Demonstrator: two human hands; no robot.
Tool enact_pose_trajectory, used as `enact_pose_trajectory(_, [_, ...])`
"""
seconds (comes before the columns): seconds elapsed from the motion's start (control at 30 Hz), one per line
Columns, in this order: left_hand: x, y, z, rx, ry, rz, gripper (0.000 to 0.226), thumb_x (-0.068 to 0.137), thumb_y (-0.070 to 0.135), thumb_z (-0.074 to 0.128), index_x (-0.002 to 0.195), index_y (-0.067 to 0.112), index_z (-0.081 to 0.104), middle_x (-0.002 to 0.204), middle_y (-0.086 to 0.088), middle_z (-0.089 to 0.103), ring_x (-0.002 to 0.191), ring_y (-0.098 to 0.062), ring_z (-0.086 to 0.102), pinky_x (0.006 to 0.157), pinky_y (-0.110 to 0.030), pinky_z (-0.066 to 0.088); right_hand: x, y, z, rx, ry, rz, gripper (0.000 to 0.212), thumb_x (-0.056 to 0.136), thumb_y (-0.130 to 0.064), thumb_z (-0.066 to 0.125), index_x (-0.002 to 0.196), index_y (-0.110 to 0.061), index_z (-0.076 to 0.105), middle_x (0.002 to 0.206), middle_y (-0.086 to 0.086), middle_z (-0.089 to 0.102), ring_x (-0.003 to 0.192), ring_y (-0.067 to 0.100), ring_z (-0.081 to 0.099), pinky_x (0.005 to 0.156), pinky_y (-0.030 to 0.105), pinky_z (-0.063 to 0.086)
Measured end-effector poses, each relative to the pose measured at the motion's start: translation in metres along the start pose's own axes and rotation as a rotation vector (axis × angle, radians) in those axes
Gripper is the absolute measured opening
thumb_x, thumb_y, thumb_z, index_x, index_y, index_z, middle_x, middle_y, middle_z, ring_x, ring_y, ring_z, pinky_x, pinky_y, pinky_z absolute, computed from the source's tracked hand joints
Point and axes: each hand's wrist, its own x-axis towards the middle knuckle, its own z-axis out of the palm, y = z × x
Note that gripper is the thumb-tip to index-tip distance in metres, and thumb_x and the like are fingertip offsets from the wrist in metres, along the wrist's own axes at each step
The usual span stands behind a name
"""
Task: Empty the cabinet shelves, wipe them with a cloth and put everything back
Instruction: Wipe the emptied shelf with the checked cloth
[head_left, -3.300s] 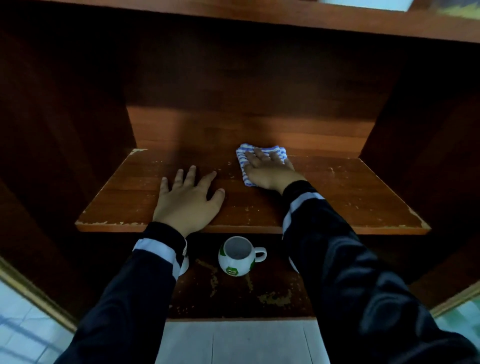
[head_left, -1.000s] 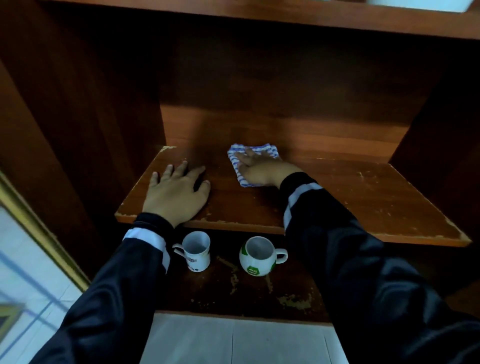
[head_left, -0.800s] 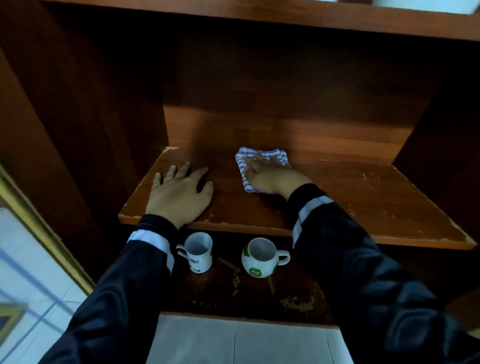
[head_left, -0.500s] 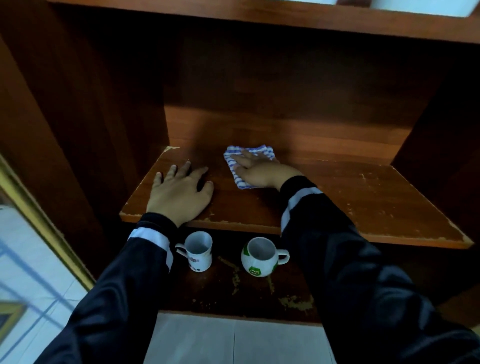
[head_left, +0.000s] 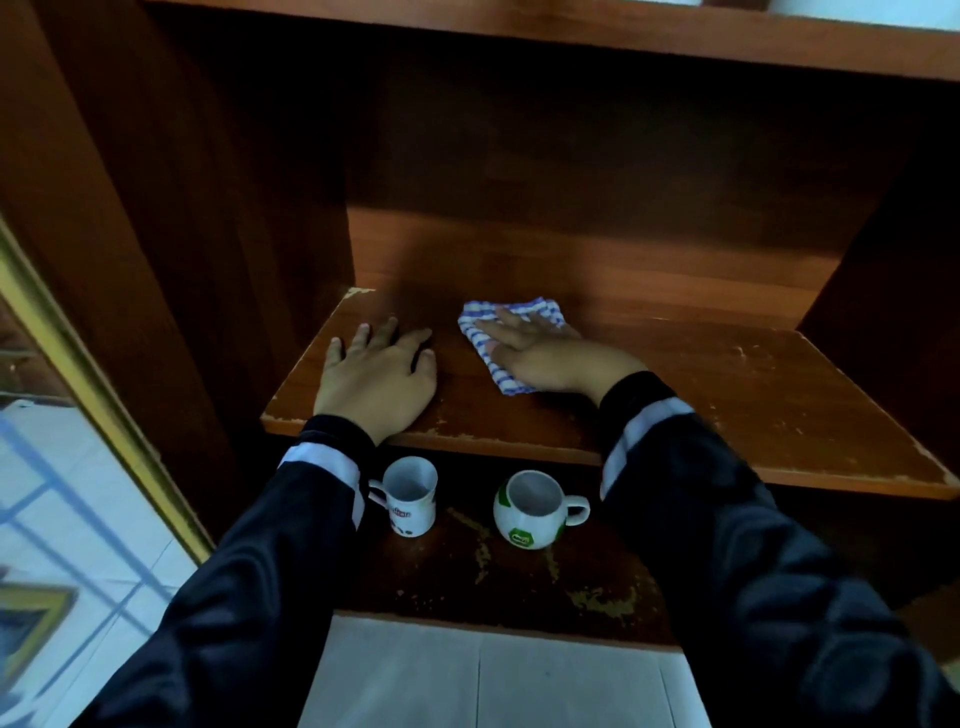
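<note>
We find the right hand flat, fingers straight, pressing the checked cloth onto the middle shelf at frame centre. The left hand lies released, palm down, left of it. On the stained lower shelf stand a white mug, its handle partly behind the left sleeve, and a round green-and-white mug. The writing on both mugs is illegible.

red lettering on straight mug, too blurred to read, green badge on round mug, lettering illegible
</note>
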Motion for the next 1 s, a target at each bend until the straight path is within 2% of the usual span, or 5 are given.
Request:
enact_pose_trajectory(0.13, [0.000,-0.001,0.000,-0.010,0.018,0.002,0.050,0.103,0.047,0.029,0.152,0.040,0.030,0.166,0.003,0.015,0.153,-0.023,0.009,0.123,-0.046,0.003,-0.015,-0.008,0.006,0.012,0.027,0.110,0.054,0.105,-0.049,0.014,0.157,-0.038,0.002,0.164,-0.010,-0.013,0.151,0.024,-0.013,0.119,0.045,-0.011])
enact_pose_trajectory(0.27, [-0.001,-0.001,0.000,-0.025,0.032,-0.008,0.050,0.102,0.046,0.031,0.152,0.038,0.032,0.165,0.003,0.017,0.152,-0.022,0.011,0.122,-0.045,0.003,-0.007,-0.027,0.007,0.015,0.080,0.223,0.055,0.105,-0.046,0.014,0.158,-0.032,0.003,0.165,-0.004,-0.011,0.151,0.031,-0.010,0.120,0.052,-0.008])
enact_pose_trajectory(0.47, [-0.002,0.000,-0.001,-0.019,0.032,-0.008,0.050,0.102,0.044,0.032,0.152,0.037,0.032,0.165,0.002,0.018,0.152,-0.023,0.011,0.122,-0.045,0.004,-0.023,-0.033,0.019,-0.024,0.113,0.109,0.054,0.105,-0.047,0.014,0.157,-0.036,0.004,0.165,-0.007,-0.009,0.152,0.027,-0.008,0.121,0.050,-0.006])
enact_pose_trajectory(0.73, [-0.004,0.000,-0.003,-0.018,0.032,0.000,0.050,0.102,0.042,0.033,0.152,0.036,0.032,0.165,0.001,0.018,0.152,-0.024,0.012,0.122,-0.045,0.004,-0.017,-0.048,0.019,0.027,0.164,0.261,0.055,0.105,-0.044,0.012,0.158,-0.028,0.005,0.165,-0.001,-0.009,0.151,0.033,-0.008,0.119,0.056,-0.005])
enact_pose_trajectory(1.0, [-0.003,0.001,-0.002,-0.021,0.041,-0.003,0.050,0.101,0.041,0.034,0.151,0.036,0.033,0.165,0.001,0.019,0.152,-0.023,0.013,0.122,-0.045,0.005,-0.049,-0.048,0.036,-0.016,0.207,0.192,0.054,0.105,-0.046,0.011,0.158,-0.032,0.006,0.165,-0.005,-0.008,0.152,0.027,-0.007,0.120,0.052,-0.005])
